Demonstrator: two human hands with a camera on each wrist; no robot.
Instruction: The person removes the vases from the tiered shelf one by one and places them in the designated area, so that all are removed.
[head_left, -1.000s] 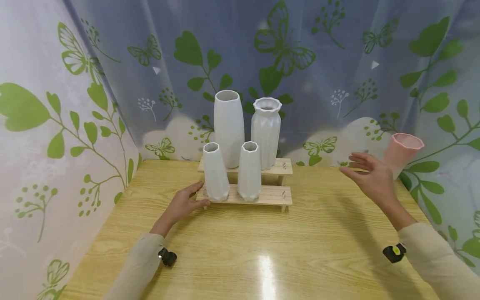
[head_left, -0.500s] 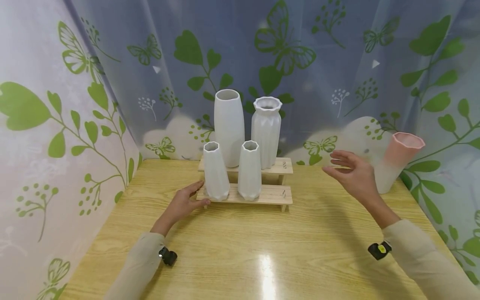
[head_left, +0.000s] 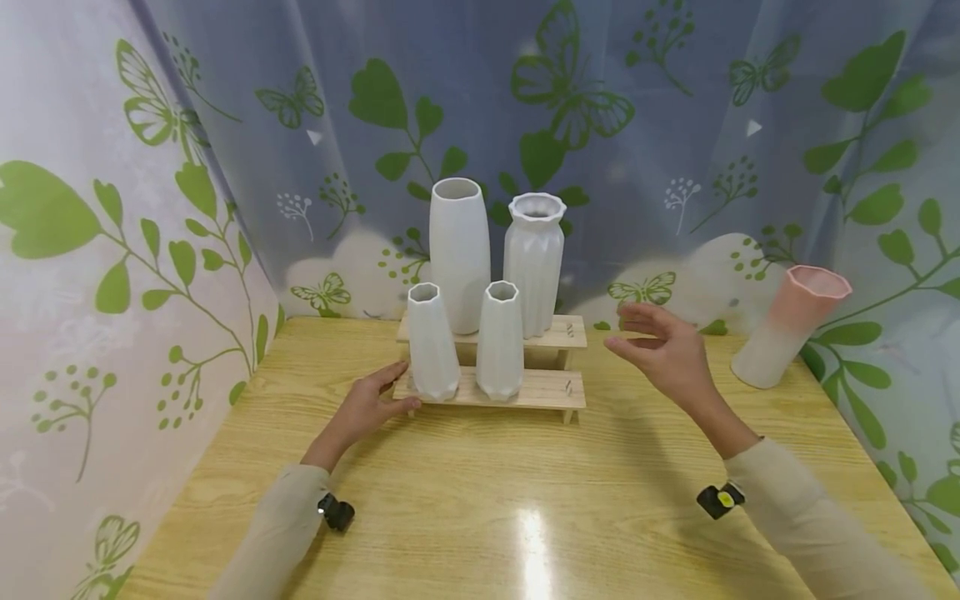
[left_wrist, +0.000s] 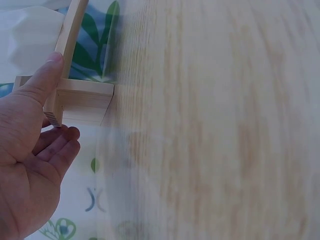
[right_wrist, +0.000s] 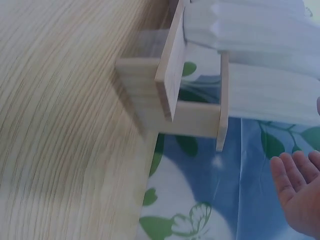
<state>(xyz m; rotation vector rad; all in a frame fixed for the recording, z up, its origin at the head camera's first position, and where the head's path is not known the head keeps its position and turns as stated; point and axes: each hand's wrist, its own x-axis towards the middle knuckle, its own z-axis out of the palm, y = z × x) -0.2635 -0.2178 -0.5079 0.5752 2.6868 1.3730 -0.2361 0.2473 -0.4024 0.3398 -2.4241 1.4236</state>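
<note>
A two-step wooden stand [head_left: 546, 388] bears white vases. On its lower step are two slim faceted vases [head_left: 432, 346], side by side. Behind them, the upper step carries a tall smooth vase [head_left: 459, 250] and a ribbed vase [head_left: 534, 267] with a scalloped rim. My left hand [head_left: 366, 408] grips the lower step's left end, and the left wrist view has the thumb [left_wrist: 50, 70] on the board with fingers curled beneath. My right hand [head_left: 667, 354] hovers to the right of the stand, holding nothing, its fingers relaxed and apart from the vases.
A pink-and-white vase [head_left: 787, 329] stands at the far right of the wooden table [head_left: 450, 500], near the side curtain. Patterned curtains [head_left: 637, 167] with leaves and butterflies close off the back and both sides.
My right hand has moved left, away from the pink-and-white vase and closer to the stand. My left hand and the white vases have stayed in place.
</note>
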